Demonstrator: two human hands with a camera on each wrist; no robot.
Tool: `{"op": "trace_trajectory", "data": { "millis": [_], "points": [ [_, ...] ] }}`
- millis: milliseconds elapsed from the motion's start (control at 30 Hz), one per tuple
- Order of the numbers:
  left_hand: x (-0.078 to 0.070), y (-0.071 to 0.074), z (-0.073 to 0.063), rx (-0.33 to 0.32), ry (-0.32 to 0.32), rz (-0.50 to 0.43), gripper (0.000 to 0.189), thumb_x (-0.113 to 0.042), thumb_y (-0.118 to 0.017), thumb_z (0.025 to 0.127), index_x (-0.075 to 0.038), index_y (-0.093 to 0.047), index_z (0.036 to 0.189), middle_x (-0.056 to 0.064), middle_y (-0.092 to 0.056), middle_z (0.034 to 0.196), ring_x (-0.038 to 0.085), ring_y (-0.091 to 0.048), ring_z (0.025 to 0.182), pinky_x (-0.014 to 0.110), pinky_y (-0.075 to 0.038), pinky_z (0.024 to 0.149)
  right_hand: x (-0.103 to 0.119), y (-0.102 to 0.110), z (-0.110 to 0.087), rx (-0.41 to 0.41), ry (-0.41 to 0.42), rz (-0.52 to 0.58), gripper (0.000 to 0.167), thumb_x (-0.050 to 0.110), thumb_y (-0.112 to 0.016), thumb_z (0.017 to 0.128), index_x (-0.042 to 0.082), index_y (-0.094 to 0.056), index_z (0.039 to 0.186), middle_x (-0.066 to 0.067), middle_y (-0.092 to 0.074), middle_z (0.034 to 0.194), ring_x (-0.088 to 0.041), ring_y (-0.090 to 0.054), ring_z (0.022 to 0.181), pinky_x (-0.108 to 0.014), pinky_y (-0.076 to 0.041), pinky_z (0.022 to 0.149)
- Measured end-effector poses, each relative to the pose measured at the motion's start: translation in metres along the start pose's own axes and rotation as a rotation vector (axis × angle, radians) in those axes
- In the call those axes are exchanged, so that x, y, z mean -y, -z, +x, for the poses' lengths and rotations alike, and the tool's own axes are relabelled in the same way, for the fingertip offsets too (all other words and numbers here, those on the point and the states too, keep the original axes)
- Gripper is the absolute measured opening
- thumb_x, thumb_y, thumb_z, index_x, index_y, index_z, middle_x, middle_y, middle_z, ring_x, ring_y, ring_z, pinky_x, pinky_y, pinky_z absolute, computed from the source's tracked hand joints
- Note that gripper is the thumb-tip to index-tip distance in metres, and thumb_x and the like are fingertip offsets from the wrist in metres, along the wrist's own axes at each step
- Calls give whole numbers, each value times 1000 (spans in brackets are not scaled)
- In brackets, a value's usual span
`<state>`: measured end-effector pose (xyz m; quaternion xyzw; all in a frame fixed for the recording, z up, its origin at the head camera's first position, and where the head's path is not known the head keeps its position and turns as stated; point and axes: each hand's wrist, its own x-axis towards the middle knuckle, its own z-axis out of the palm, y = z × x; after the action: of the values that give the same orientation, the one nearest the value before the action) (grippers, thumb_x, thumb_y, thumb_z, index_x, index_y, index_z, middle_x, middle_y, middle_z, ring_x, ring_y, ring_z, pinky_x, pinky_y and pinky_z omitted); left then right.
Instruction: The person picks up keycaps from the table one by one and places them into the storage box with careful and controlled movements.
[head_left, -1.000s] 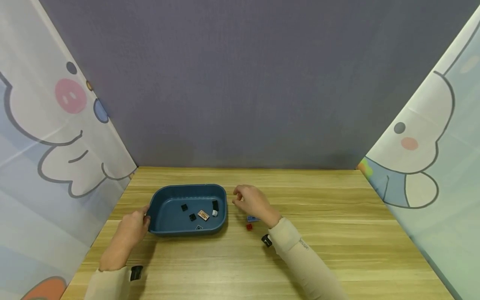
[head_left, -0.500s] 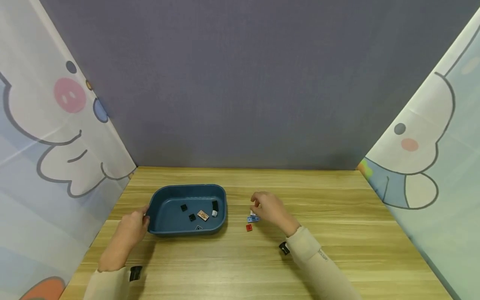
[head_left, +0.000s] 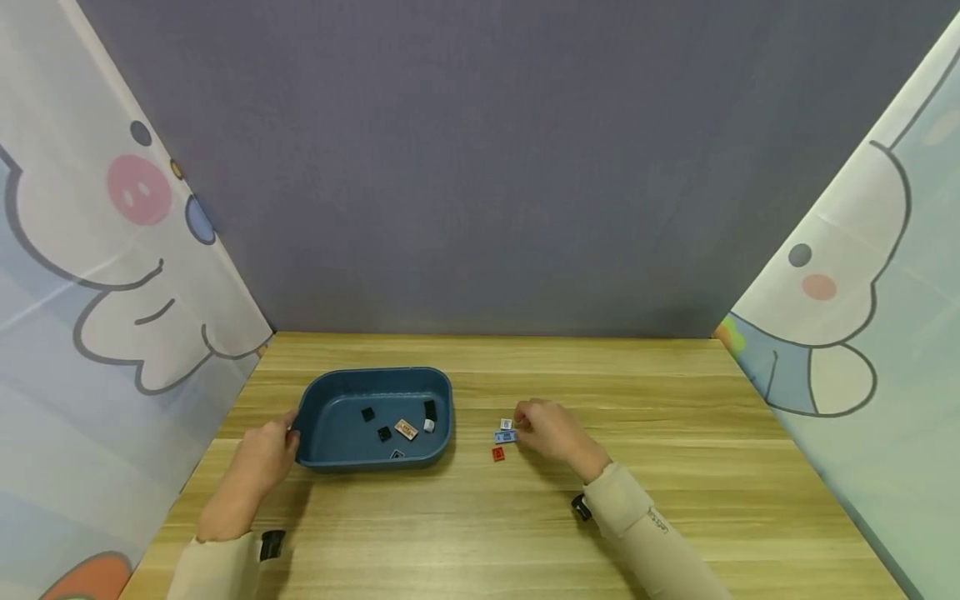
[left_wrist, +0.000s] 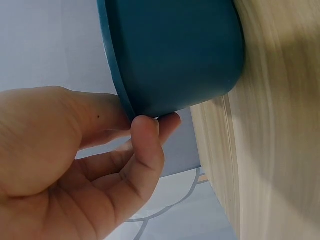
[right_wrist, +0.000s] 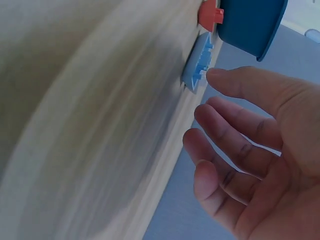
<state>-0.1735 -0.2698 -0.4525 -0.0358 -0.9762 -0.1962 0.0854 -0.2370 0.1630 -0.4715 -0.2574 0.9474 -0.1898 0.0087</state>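
Observation:
My left hand point(head_left: 258, 457) pinches the left rim of a dark blue plastic tub point(left_wrist: 175, 55), thumb on one side and fingers on the other. Inside the tub lie several small keycaps, among them a wide orange keycap point(head_left: 407, 430) and a white keycap point(head_left: 429, 426). Right of the tub, my right hand point(head_left: 557, 433) hovers low over the table with loosely bent fingers and holds nothing. Its thumb tip is right at a wide blue keycap point(right_wrist: 197, 62), which lies with its hollow side up. Behind that is another white keycap point(head_left: 506, 424); a red keycap point(right_wrist: 207, 16) lies nearer the tub.
The wooden table point(head_left: 420, 533) ends at a grey-purple panel point(head_left: 480, 167) at the back. Cartoon-printed curtains point(head_left: 885, 400) hang along both sides. A black band piece point(head_left: 581, 507) shows beside the right cuff, another black piece point(head_left: 272, 545) beside the left.
My right hand has moved from beside the tub to the right and nearer me, down to the blue keycap, uncovering the white one. My left hand and the tub have stayed put.

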Motion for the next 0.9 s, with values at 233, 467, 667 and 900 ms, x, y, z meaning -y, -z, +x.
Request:
{"op": "trace_trajectory", "data": {
  "millis": [233,467,667,900],
  "points": [
    [-1,3,-1,15,14,1,36,4,-58,92,21,-55,124,37,-64,94,29,-52,54,48,-45,54,0,-2,-2,39,17,-35,13,12,-77,86,9,-71,97,2,-63,86,-12,-58,74,-32,-49,63],
    [-2,4,-1,12,9,1,36,4,-58,92,21,-55,124,37,-64,95,29,-52,54,48,-45,54,1,-4,-3,37,28,-35,15,8,-78,84,7,-71,97,3,-61,82,-10,-54,71,-30,-47,61],
    [-3,5,-2,13,2,-4,37,4,-57,92,21,-55,124,37,-64,95,29,-54,56,47,-45,53,0,-7,-3,38,6,-29,13,7,-77,85,9,-71,95,4,-59,80,-9,-51,69,-29,-45,59],
    [-4,5,-4,17,3,-8,37,5,-57,92,22,-54,125,34,-65,90,25,-48,51,42,-42,51,2,-5,-5,37,-2,8,10,8,-76,86,9,-71,95,3,-61,83,-10,-53,71,-29,-47,60]
  ]
}}
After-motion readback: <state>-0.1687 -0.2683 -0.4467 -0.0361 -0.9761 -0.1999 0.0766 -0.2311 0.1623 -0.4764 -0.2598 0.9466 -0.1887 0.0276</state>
